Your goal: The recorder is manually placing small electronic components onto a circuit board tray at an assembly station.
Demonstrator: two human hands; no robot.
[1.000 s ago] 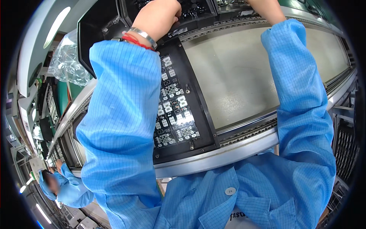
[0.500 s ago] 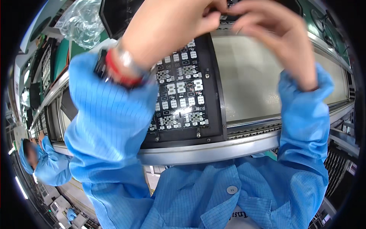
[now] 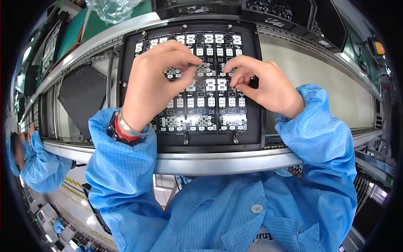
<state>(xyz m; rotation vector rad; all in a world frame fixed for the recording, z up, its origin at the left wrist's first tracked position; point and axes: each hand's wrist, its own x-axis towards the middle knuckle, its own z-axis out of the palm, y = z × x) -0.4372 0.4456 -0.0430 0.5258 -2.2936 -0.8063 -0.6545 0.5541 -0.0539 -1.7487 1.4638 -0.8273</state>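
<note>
A panel of black circuit boards (image 3: 201, 113) with rows of white parts lies in a black carrier frame (image 3: 252, 138) in front of me. Over its left half is my left hand (image 3: 149, 73), thumb and forefinger pinched around a tiny dark piece that is too small to name. My right hand (image 3: 273, 86) hovers over the panel's right side. Its fingers are curled together at the tips, with a small dark bit showing by the thumb. Both hands hide part of the boards beneath them. Whether either fingertip touches a board, I cannot tell.
Beyond the carrier stand black bins (image 3: 312, 19) holding small loose parts. A metal rail (image 3: 226, 163) runs along the near side. Right of the carrier is a pale conveyor bed (image 3: 319, 84); left, a black plate (image 3: 82, 98). A clear plastic bag (image 3: 110, 9) lies far left. A co-worker (image 3: 44, 166) is at left.
Both hands have come back toward me from the far bins and now hang over the circuit boards. The view has shifted, so the whole carrier frame shows.
</note>
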